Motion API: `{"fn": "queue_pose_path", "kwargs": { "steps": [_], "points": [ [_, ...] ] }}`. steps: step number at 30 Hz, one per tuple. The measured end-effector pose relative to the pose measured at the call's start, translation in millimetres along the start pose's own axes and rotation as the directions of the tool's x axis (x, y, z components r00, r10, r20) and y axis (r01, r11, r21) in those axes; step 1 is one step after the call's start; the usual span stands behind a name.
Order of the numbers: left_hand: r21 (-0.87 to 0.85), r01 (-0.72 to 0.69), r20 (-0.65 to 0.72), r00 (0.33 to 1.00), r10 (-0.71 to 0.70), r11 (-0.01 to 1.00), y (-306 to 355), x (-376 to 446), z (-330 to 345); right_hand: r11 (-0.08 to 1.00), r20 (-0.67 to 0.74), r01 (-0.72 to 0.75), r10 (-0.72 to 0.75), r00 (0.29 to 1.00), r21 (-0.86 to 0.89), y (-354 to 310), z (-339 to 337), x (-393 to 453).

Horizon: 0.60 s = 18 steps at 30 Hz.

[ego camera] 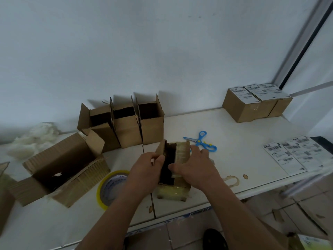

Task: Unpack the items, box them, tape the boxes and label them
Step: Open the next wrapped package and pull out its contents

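Two hands work the small taped box [177, 170] at the bench's near middle, our left hand [147, 170] pinching its left flap, our right hand [193, 167] curled over its taped right flap, seemingly unpacking; next we likely spread both flaps apart

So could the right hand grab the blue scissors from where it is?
Probably yes. The blue scissors lie flat on the white table just beyond the right hand, with nothing between them. But that hand is gripping the small taped box, so it would have to let go first.
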<state>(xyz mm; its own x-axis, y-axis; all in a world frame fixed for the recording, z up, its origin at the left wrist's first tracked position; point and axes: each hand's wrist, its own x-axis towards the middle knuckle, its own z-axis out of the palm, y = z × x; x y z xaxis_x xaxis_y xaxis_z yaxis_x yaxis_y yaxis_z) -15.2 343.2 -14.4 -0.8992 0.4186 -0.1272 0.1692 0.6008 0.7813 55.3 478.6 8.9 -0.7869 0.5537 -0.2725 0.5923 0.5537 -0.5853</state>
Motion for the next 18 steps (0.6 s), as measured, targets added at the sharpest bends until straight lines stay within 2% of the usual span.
{"fn": "queue_pose_path", "kwargs": {
  "steps": [6,10,13,18],
  "points": [
    [0.03,-0.011,0.019,1.0,0.01,0.999,-2.6,3.4,13.2,0.991,0.02,0.024,-0.027,0.999,0.131,2.4,-16.3,-2.1],
    [0.054,-0.007,-0.031,0.999,0.008,0.998,-1.7,2.7,18.2,0.948,0.025,0.016,-0.025,0.999,0.318,9.3,-25.8,0.8],
    [0.055,0.011,-0.056,0.998,-0.008,0.998,-3.4,3.1,19.7,0.952,0.004,-0.002,0.001,1.0,0.307,16.1,-24.7,5.9],
    [-0.004,0.036,-0.064,0.997,-0.036,0.999,-6.6,1.8,21.7,0.908,0.047,-0.09,0.078,0.996,0.41,31.2,-21.4,15.0]
  ]
}}
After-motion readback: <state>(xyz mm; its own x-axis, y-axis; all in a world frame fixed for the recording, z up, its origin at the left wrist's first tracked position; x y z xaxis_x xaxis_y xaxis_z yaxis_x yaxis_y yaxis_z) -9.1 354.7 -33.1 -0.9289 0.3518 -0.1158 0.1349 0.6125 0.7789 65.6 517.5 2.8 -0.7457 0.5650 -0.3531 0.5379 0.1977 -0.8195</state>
